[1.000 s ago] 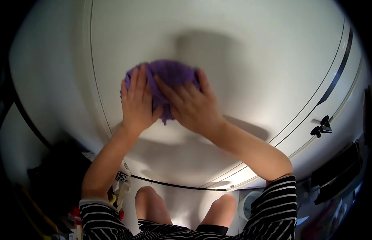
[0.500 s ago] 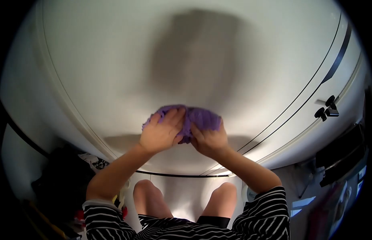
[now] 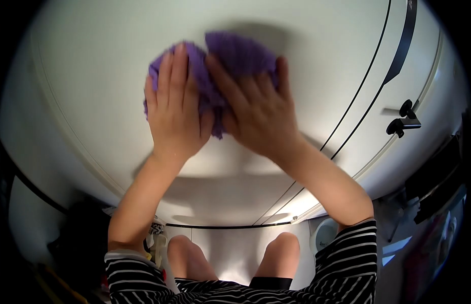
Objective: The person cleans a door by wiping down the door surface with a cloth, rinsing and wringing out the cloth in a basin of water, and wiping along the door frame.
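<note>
A crumpled purple cloth (image 3: 240,54) is pressed against a white door (image 3: 306,30) in front of me. My left hand (image 3: 174,114) lies over the cloth's left part, its fingers pointing up and holding it to the surface. On the right part, my right hand (image 3: 261,111) presses with fingers extended and a bit spread. The two hands are close together but apart, with bunched cloth between them. Part of the cloth is hidden under both palms.
A black and silver door handle (image 3: 405,121) sticks out at the right, below a dark vertical strip (image 3: 401,45). A pale bucket (image 3: 324,235) stands on the floor near my right elbow. Dark items (image 3: 83,233) are heaped at lower left.
Both hands have moved up the door with the cloth, arms stretching farther out. The cloth is spread a little wider. The handle appears slightly shifted to the left and up.
</note>
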The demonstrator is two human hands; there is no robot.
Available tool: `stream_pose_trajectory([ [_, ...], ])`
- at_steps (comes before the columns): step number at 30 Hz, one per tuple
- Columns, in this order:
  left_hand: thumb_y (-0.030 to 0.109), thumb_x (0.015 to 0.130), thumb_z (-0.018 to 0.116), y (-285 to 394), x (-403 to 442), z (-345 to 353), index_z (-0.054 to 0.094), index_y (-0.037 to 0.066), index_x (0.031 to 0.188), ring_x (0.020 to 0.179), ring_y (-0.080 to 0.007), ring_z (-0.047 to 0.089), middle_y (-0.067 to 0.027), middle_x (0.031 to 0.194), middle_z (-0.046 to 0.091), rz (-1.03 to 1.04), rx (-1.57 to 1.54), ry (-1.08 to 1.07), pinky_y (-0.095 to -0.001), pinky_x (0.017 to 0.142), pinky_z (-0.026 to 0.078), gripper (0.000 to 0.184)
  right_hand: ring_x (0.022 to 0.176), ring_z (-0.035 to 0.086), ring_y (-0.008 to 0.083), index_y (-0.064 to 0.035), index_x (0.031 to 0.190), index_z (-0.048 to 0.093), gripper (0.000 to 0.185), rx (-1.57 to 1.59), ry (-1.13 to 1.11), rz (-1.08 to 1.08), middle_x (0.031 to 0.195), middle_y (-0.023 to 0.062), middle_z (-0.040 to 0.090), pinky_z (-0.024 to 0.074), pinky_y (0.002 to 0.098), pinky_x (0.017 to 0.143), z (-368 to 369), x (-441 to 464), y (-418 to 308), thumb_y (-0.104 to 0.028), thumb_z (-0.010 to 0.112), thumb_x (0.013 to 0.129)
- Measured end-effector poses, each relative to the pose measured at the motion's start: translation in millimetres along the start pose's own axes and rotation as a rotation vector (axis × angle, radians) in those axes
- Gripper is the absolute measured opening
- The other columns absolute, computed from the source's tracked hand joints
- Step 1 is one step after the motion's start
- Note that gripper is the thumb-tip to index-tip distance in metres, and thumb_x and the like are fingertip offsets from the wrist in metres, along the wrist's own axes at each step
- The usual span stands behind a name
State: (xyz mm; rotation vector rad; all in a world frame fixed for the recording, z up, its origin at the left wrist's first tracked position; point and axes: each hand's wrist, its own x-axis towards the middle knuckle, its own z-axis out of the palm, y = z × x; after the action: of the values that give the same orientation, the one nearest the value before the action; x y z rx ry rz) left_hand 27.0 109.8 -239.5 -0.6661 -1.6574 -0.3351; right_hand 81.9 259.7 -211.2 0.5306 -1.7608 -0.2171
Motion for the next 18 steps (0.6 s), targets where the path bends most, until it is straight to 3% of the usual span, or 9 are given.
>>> stream_pose_trajectory([
  [2, 0.027, 0.076, 0.049, 10, 41, -1, 0.045, -0.001, 0.126, 0.132, -0.0338, 0.029, -0.0171, 0.142, 0.033, 0.047, -0.001, 0.09, -0.0492, 0.105, 0.017, 0.058, 0.089, 0.051, 0.026, -0.0144, 0.135, 0.041, 0.064, -0.056, 0.135, 0.011, 0.098, 0.0061, 0.055, 0.0287, 0.0511, 0.1, -4, 22, 29, -0.022, 0.053, 0.073],
  [3, 0.023, 0.077, 0.047, 20, 55, -2, 0.043, -0.002, 0.127, 0.132, -0.0358, 0.028, -0.0185, 0.142, 0.032, 0.069, -0.005, 0.101, -0.0496, 0.106, 0.017, 0.056, 0.087, 0.05, 0.0343, -0.0038, 0.133, 0.042, 0.059, 0.013, 0.168, -0.031, 0.108, 0.0154, 0.056, 0.031, 0.0544, 0.094, -3, 22, 42, -0.019, 0.049, 0.077],
  [4, 0.019, 0.078, 0.045, 27, 59, 1, 0.04, -0.003, 0.128, 0.132, -0.0378, 0.027, -0.0199, 0.143, 0.03, 0.091, -0.013, 0.109, -0.05, 0.106, 0.017, 0.055, 0.095, 0.05, 0.0351, -0.0013, 0.132, 0.042, 0.059, -0.083, 0.162, -0.078, 0.115, 0.0168, 0.052, 0.0345, 0.0513, 0.093, -4, 13, 56, -0.018, 0.05, 0.077],
  [9, 0.034, 0.074, 0.052, 58, -2, 20, 0.052, 0.01, 0.124, 0.13, -0.0238, 0.036, -0.0076, 0.142, 0.038, 0.224, -0.078, -0.132, -0.0449, 0.103, 0.021, 0.055, 0.097, 0.049, 0.044, 0.0094, 0.123, 0.045, 0.054, -0.075, 0.077, 0.032, 0.127, 0.026, 0.046, 0.0374, 0.0542, 0.084, -4, -81, 37, -0.018, 0.047, 0.077],
  [10, 0.036, 0.075, 0.052, 62, -25, 26, 0.052, 0.013, 0.124, 0.129, -0.0219, 0.037, -0.0059, 0.142, 0.038, 0.264, -0.115, -0.197, -0.0442, 0.1, 0.023, 0.054, 0.097, 0.049, 0.0457, 0.0091, 0.12, 0.049, 0.053, -0.04, 0.015, 0.083, 0.121, 0.0276, 0.048, 0.0377, 0.0542, 0.082, -3, -107, 28, -0.021, 0.048, 0.076],
  [13, 0.037, 0.081, 0.051, 78, -93, 31, 0.053, 0.019, 0.124, 0.127, -0.0144, 0.036, 0.002, 0.14, 0.041, 0.369, -0.125, -0.46, -0.0372, 0.096, 0.027, 0.047, 0.095, 0.055, 0.0357, -0.0046, 0.102, 0.061, 0.045, 0.123, -0.154, 0.281, 0.114, 0.0157, 0.055, 0.0412, 0.0552, 0.078, 8, -189, -8, -0.023, 0.064, 0.061],
  [14, 0.037, 0.083, 0.051, 82, -118, 33, 0.053, 0.019, 0.124, 0.125, -0.0138, 0.037, 0.0024, 0.139, 0.042, 0.419, -0.087, -0.501, -0.0372, 0.098, 0.026, 0.045, 0.09, 0.055, 0.0293, -0.0081, 0.104, 0.059, 0.045, 0.147, -0.264, 0.354, 0.105, 0.0108, 0.056, 0.0416, 0.0542, 0.078, 10, -217, -25, -0.025, 0.066, 0.063],
  [16, 0.04, 0.084, 0.051, 85, -169, 41, 0.053, 0.021, 0.124, 0.128, -0.0133, 0.034, 0.0035, 0.14, 0.04, 0.475, -0.05, -0.424, -0.0366, 0.102, 0.022, 0.044, 0.082, 0.05, 0.022, -0.0177, 0.113, 0.053, 0.053, 0.041, -0.198, 0.252, 0.086, 0.0005, 0.051, 0.0418, 0.0531, 0.08, 20, -274, -45, -0.034, 0.071, 0.066],
  [18, 0.04, 0.084, 0.051, 85, -188, 41, 0.055, 0.022, 0.122, 0.129, -0.0129, 0.033, 0.0041, 0.139, 0.041, 0.455, -0.019, -0.373, -0.0359, 0.103, 0.02, 0.042, 0.082, 0.05, 0.0212, -0.0204, 0.117, 0.054, 0.054, 0.086, -0.318, 0.251, 0.088, 0.0004, 0.052, 0.0405, 0.0531, 0.084, 16, -285, -52, -0.033, 0.071, 0.067],
])
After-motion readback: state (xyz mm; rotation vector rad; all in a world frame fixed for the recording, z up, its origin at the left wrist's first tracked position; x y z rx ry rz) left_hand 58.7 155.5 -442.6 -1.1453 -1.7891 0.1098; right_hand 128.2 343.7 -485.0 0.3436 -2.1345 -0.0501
